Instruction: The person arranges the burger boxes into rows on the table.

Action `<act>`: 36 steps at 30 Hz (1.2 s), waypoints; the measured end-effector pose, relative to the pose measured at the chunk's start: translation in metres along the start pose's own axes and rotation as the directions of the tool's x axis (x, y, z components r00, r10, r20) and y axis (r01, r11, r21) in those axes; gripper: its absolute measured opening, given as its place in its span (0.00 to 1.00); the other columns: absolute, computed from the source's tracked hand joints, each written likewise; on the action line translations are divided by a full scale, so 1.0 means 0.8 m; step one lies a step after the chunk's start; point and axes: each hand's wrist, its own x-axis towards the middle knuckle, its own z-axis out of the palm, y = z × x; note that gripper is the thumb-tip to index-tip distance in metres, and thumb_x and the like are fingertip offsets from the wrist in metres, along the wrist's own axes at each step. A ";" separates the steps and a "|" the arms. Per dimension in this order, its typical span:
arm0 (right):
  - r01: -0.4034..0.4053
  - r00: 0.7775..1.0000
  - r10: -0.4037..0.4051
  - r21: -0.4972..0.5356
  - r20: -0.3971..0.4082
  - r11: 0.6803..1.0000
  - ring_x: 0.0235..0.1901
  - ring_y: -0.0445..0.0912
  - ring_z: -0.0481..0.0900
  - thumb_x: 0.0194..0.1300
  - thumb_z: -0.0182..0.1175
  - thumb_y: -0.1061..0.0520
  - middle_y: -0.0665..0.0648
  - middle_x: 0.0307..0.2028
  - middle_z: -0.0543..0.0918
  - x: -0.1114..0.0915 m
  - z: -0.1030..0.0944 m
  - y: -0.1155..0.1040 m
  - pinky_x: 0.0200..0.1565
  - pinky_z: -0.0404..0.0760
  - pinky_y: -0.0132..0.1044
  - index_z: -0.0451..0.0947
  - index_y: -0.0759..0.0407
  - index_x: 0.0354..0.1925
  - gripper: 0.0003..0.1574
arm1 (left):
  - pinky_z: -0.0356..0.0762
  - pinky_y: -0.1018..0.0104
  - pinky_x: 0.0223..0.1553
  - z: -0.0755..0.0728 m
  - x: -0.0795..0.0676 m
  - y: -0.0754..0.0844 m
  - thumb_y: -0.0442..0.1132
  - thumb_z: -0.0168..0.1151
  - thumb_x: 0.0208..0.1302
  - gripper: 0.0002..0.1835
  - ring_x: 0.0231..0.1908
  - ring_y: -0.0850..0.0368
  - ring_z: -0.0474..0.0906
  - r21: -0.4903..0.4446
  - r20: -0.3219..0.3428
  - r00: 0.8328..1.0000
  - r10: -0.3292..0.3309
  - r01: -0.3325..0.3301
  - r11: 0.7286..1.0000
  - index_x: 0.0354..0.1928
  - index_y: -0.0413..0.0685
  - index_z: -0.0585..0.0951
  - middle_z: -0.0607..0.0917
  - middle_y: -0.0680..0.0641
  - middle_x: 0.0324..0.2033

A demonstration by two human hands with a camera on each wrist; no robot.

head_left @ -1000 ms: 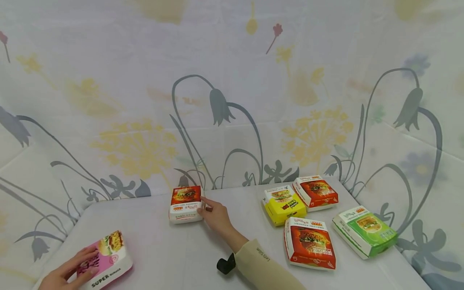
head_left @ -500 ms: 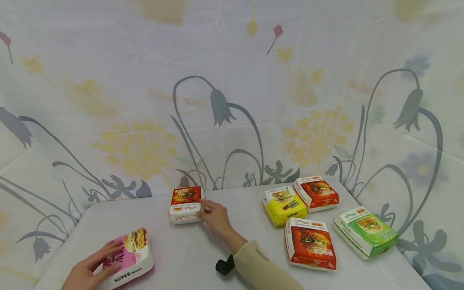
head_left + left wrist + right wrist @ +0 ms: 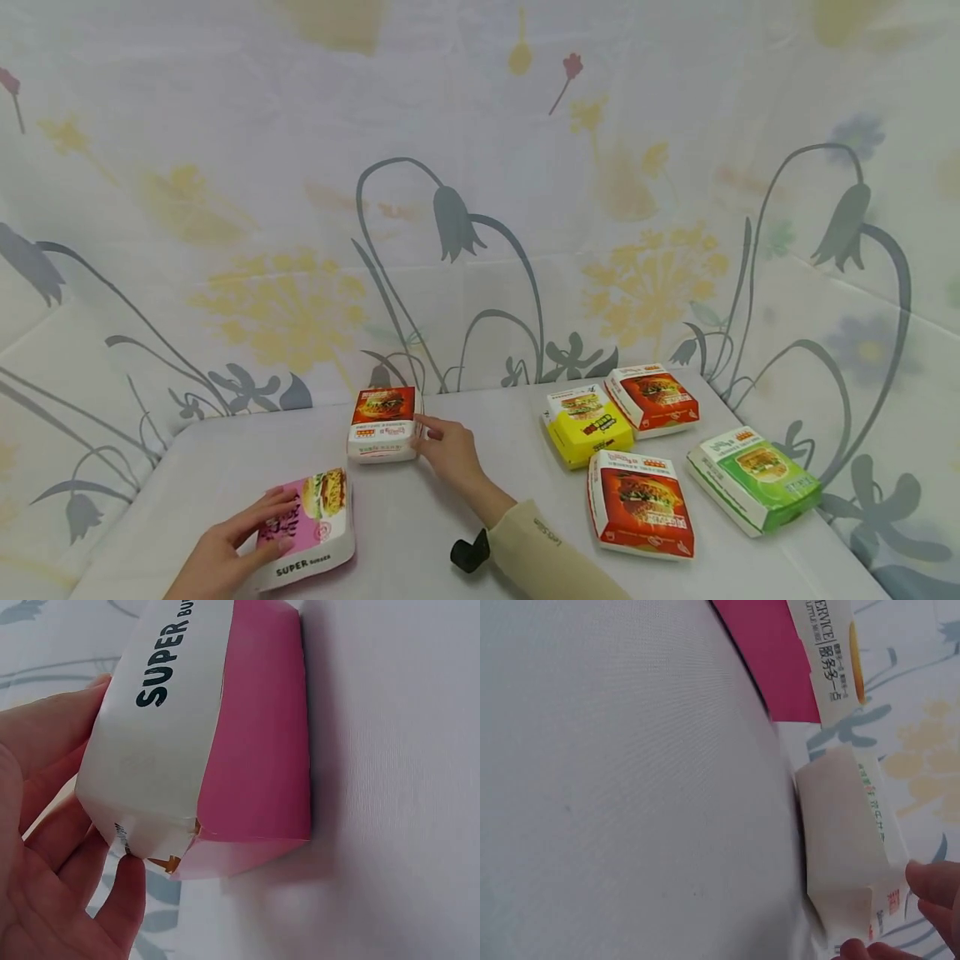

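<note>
In the head view my left hand (image 3: 236, 546) holds a pink and white burger box (image 3: 336, 542) lettered SUPER BURGER, at the front left. The left wrist view has its fingers and thumb spread over the top and left end of the box, whose pink side (image 3: 259, 735) faces the camera. Further back, my right hand (image 3: 450, 454) grips the right end of a red and white burger box (image 3: 382, 429). Seen from the right wrist, fingertips (image 3: 930, 881) lie against the corner of that box's plain white side (image 3: 840, 832). Both boxes lie flat on the table.
At the right lie a yellow burger box (image 3: 588, 425), a red one (image 3: 654, 398) touching it behind, another red one (image 3: 643, 504) in front, and a green one (image 3: 757, 479). A floral cloth (image 3: 480, 292) rises behind the white table (image 3: 420, 533).
My left hand has slid the pink burger box to the right, nearer the red and white one. The right hand and its box have stayed in place.
</note>
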 end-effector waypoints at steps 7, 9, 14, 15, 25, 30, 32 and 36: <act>0.036 0.998 -0.037 -0.028 -0.047 0.999 0.50 0.52 0.82 0.62 0.67 0.58 0.60 0.53 0.84 -0.005 -0.013 -0.002 0.46 0.83 0.43 0.85 0.53 0.55 0.21 | 0.60 0.34 0.63 0.017 0.010 0.017 0.51 0.71 0.60 0.30 0.72 0.34 0.56 -0.071 0.011 1.000 -0.001 0.001 0.997 0.64 0.51 0.79 0.68 0.40 0.70; 0.043 0.997 -0.045 -0.030 -0.064 0.999 0.48 0.50 0.83 0.61 0.67 0.59 0.59 0.50 0.86 -0.007 -0.018 -0.003 0.45 0.82 0.42 0.86 0.54 0.53 0.20 | 0.61 0.35 0.64 0.021 0.013 0.021 0.48 0.71 0.60 0.28 0.71 0.35 0.57 -0.080 0.012 1.000 0.003 -0.002 0.997 0.63 0.53 0.80 0.68 0.41 0.70; 0.065 0.997 -0.064 0.010 -0.041 0.998 0.45 0.48 0.83 0.62 0.67 0.60 0.55 0.48 0.87 -0.014 -0.027 -0.008 0.39 0.82 0.37 0.87 0.55 0.51 0.17 | 0.62 0.38 0.65 0.031 0.019 0.029 0.44 0.71 0.60 0.27 0.72 0.37 0.57 -0.128 0.029 1.000 0.012 -0.008 0.992 0.63 0.55 0.80 0.67 0.42 0.71; 0.067 0.997 -0.066 0.024 -0.025 0.997 0.45 0.47 0.83 0.62 0.67 0.60 0.55 0.48 0.87 -0.015 -0.028 -0.009 0.38 0.82 0.37 0.87 0.55 0.51 0.17 | 0.62 0.39 0.65 0.032 0.020 0.030 0.43 0.71 0.60 0.27 0.72 0.37 0.57 -0.141 0.032 0.999 0.015 -0.010 0.990 0.63 0.55 0.80 0.67 0.42 0.71; 0.061 0.974 -0.080 0.093 0.210 0.994 0.51 0.45 0.80 0.65 0.67 0.55 0.48 0.50 0.86 -0.031 -0.037 -0.009 0.44 0.82 0.38 0.87 0.51 0.51 0.15 | 0.63 0.43 0.66 0.046 0.026 0.040 0.44 0.71 0.61 0.24 0.72 0.43 0.58 -0.163 0.035 0.995 0.098 -0.091 0.982 0.60 0.59 0.82 0.71 0.49 0.70; 0.097 0.955 -0.120 0.097 0.270 0.991 0.52 0.46 0.80 0.64 0.68 0.55 0.48 0.48 0.87 -0.035 -0.036 -0.008 0.49 0.80 0.42 0.88 0.51 0.50 0.15 | 0.63 0.40 0.65 0.050 0.031 0.044 0.45 0.70 0.62 0.23 0.72 0.41 0.58 -0.159 0.053 0.984 0.170 -0.159 0.974 0.61 0.58 0.82 0.71 0.47 0.70; 0.101 0.948 -0.125 0.096 0.293 0.990 0.52 0.46 0.80 0.64 0.68 0.54 0.48 0.48 0.87 -0.036 -0.035 -0.009 0.50 0.79 0.42 0.88 0.50 0.50 0.15 | 0.63 0.38 0.64 0.052 0.033 0.047 0.46 0.69 0.63 0.24 0.72 0.39 0.58 -0.161 0.060 0.979 0.195 -0.183 0.970 0.61 0.57 0.81 0.70 0.46 0.70; 0.107 0.935 -0.136 0.108 0.327 0.988 0.53 0.44 0.81 0.64 0.68 0.53 0.49 0.50 0.86 -0.036 -0.031 -0.007 0.49 0.81 0.37 0.87 0.51 0.51 0.16 | 0.67 0.48 0.64 0.055 0.033 0.049 0.47 0.70 0.62 0.23 0.71 0.47 0.60 -0.146 0.051 0.971 0.235 -0.226 0.963 0.61 0.60 0.82 0.73 0.51 0.68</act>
